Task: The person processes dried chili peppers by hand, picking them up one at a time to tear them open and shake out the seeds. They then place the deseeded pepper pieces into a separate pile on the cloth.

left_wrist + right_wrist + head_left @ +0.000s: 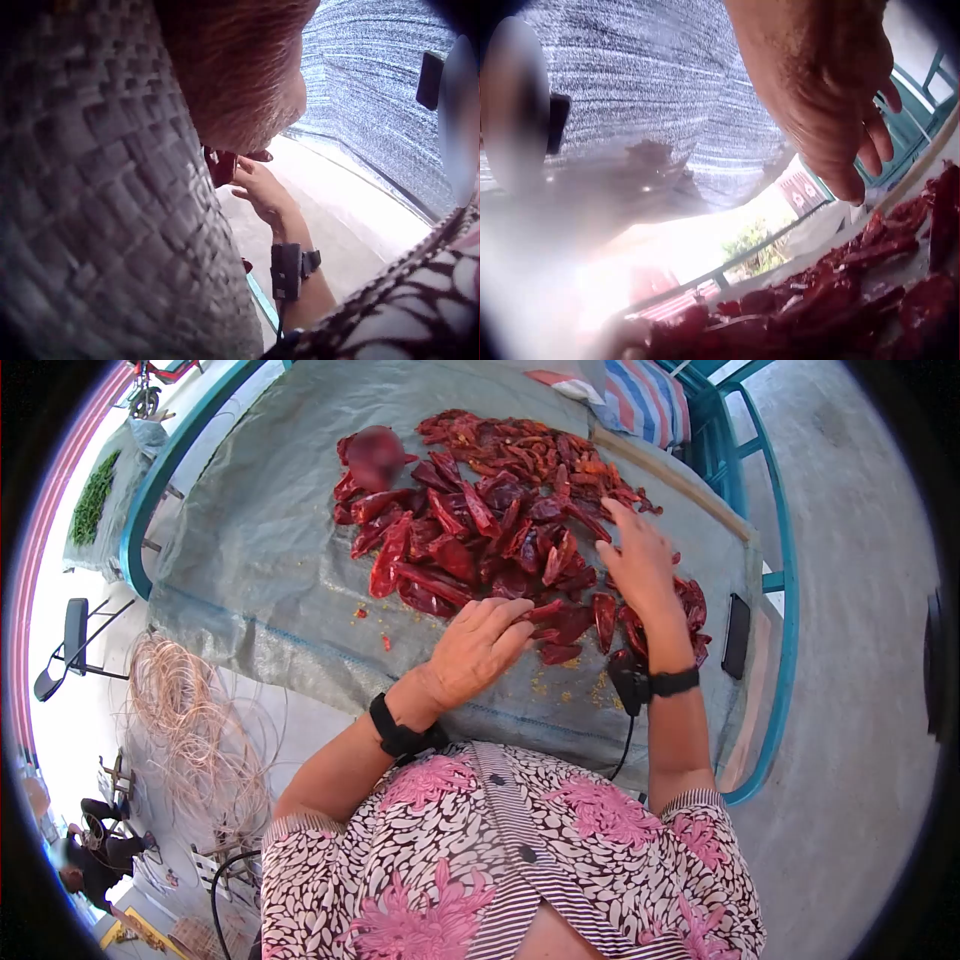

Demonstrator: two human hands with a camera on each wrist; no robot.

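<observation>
Large dried red peppers (455, 555) lie heaped on a grey-green woven sheet (280, 560). Behind them spreads a pile of smaller, shrivelled red pepper pieces (530, 445). At the near edge of the heap, my left hand (480, 650) has its fingers bent and holds a red pepper (545, 611) that sticks out past the fingertips. My right hand (640, 555) hovers over the right side of the peppers, its fingers apart and nothing between them. In the right wrist view, that hand (840, 112) hangs above the red peppers (817, 300).
A teal metal frame (780, 660) borders the sheet. A black phone (735, 635) lies at its right edge. Striped fabric (645, 400) sits at the far side. Loose coiled strands (180, 690) lie on the floor at left, with a person (95, 855) beyond.
</observation>
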